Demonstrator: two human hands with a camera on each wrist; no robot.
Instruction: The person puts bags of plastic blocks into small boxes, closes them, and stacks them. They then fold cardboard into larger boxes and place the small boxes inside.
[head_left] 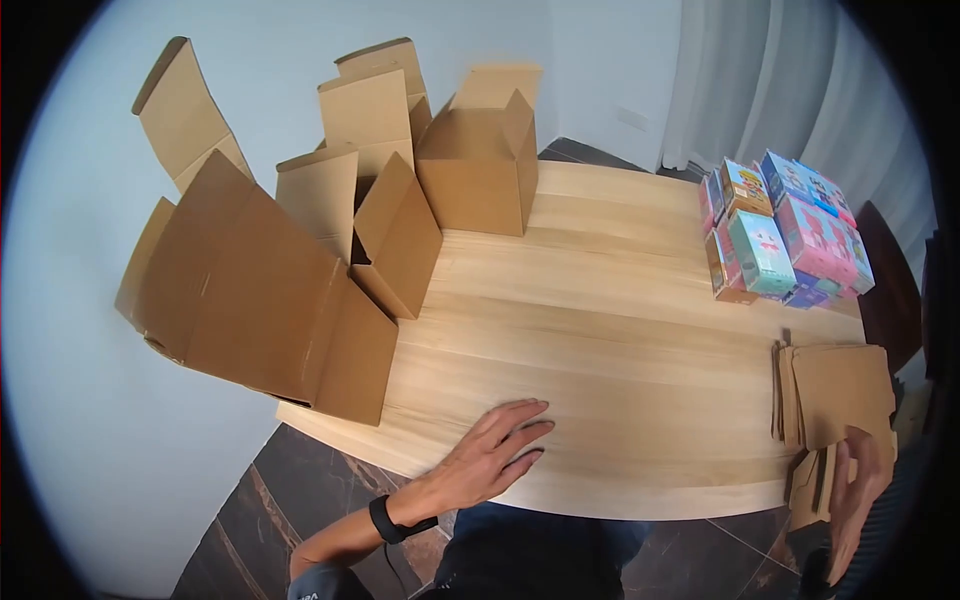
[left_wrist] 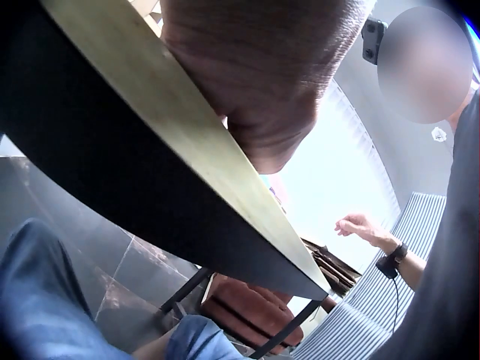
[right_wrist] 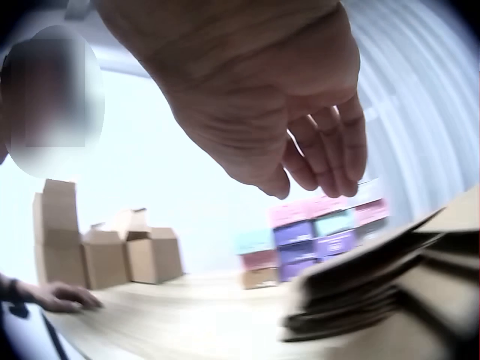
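My left hand [head_left: 488,455] rests on the front part of the wooden table, fingers loosely spread and holding nothing. On the right, my right hand [head_left: 856,485] is beside a stack of flattened cardboard boxes [head_left: 845,390] at the table's right edge. The right wrist view shows that hand [right_wrist: 300,112] above the folded cardboard [right_wrist: 352,300], its fingers slightly bent and nothing in them. More flat cardboard [head_left: 808,490] lies at the near end of the stack. In the left wrist view the left hand [left_wrist: 259,82] is at the table edge, its fingertips hidden.
Several opened brown cardboard boxes [head_left: 480,185] stand along the table's left side, flaps up, the largest box [head_left: 240,300] nearest me. Small colourful boxes [head_left: 815,235] are stacked at the back right. A dark chair [head_left: 890,285] stands beyond the right edge of the table [head_left: 590,350].
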